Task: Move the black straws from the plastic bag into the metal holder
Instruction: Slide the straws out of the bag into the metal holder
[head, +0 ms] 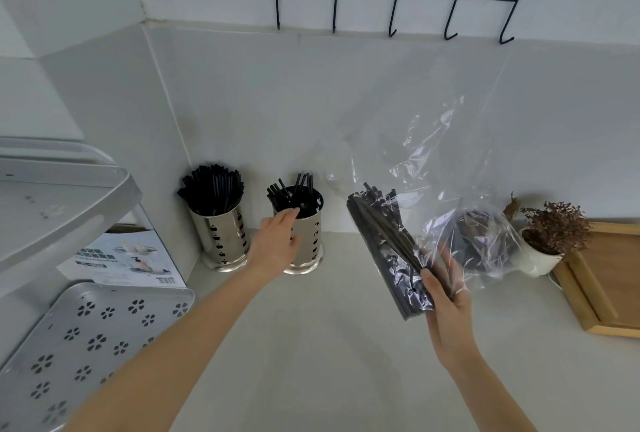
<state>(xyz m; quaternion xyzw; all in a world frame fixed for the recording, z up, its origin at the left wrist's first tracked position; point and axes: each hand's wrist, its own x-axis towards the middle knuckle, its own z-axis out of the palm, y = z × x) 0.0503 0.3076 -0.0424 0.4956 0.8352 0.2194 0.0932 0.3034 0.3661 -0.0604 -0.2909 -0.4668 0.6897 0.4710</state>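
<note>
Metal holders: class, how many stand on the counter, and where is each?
2. One metal holder, packed with black straws, stands by the wall corner. The other metal holder, partly filled, stands just right of it, behind the left hand. None seem hidden.

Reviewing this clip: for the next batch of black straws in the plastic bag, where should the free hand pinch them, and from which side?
Probably the upper ends of the black straws, which poke out of the plastic bag toward the holders. The left hand could come from the upper left and pull along their slant, since the right hand clamps the lower end.
</note>
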